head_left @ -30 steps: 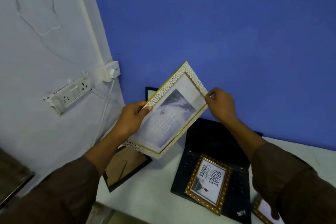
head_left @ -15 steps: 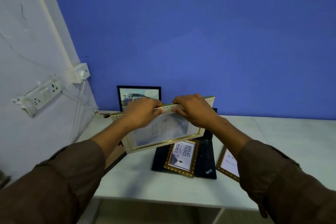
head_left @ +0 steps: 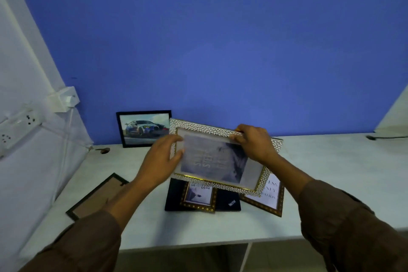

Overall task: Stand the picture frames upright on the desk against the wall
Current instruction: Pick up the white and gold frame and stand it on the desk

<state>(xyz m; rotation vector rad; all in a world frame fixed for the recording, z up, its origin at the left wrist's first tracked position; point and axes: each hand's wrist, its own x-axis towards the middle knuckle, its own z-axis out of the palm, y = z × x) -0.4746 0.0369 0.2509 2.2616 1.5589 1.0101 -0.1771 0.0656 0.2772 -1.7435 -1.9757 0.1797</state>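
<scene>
I hold a white pebbled frame with a gold inner rim (head_left: 220,181) in the air over the desk, tilted, its picture facing me. My right hand (head_left: 254,143) grips its top edge. My left hand (head_left: 164,157) holds its left side. A black frame with a car photo (head_left: 144,128) stands upright against the blue wall at the back left. A small gold frame (head_left: 198,197) lies flat on a black laptop (head_left: 227,202). Another gold frame (head_left: 268,197) lies to its right, partly hidden. A black frame (head_left: 97,195) lies face down at the left edge.
The white desk (head_left: 331,183) runs along the blue wall. A socket strip (head_left: 17,126) and a switch box (head_left: 64,101) with a hanging cord sit on the left wall. A dark cable end (head_left: 373,137) lies at the far right. A small dark object (head_left: 103,150) rests near the back left corner.
The white frame has swung from a diamond tilt near the left wall to near level, lower and to the right over the laptop. The view has panned right and down.
</scene>
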